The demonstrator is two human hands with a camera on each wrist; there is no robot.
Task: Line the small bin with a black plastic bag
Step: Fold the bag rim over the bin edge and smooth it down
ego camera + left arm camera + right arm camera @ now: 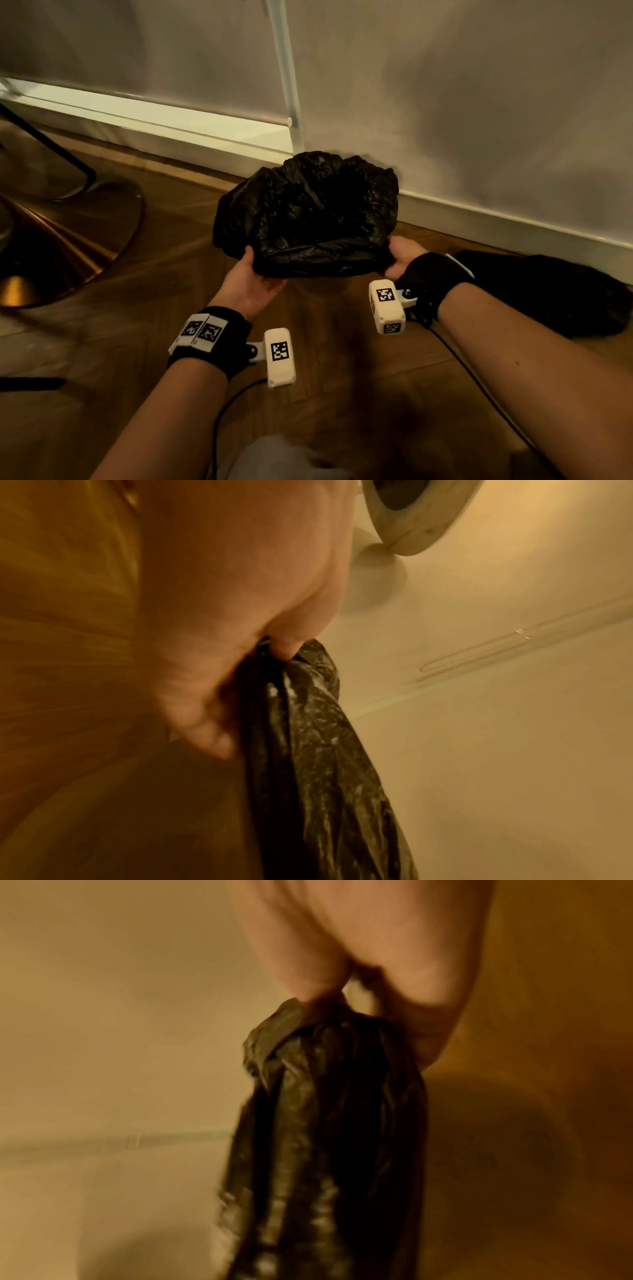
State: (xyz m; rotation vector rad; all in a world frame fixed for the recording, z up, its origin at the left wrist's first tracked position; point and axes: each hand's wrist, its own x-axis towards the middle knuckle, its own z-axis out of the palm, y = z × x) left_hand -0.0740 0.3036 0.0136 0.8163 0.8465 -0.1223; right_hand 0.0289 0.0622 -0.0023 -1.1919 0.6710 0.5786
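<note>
A crinkled black plastic bag (308, 212) is spread open over the small bin by the wall, with its edge folded down over the near rim. Only a sliver of the bin (322, 289) shows below the fold. My left hand (255, 274) pinches the bag's folded edge at the near left. My right hand (400, 255) pinches the same edge at the near right. In the left wrist view my left hand (270, 653) holds bunched bag plastic (318, 750). The right wrist view shows my right hand (335, 999) pinching the bag (325, 1123).
A white skirting board (171, 126) and pale wall run behind the bin, with a white vertical pole (287, 75) just above it. A brass round chair base (61, 240) stands at the left. A dark bundle (555, 291) lies on the wooden floor at the right.
</note>
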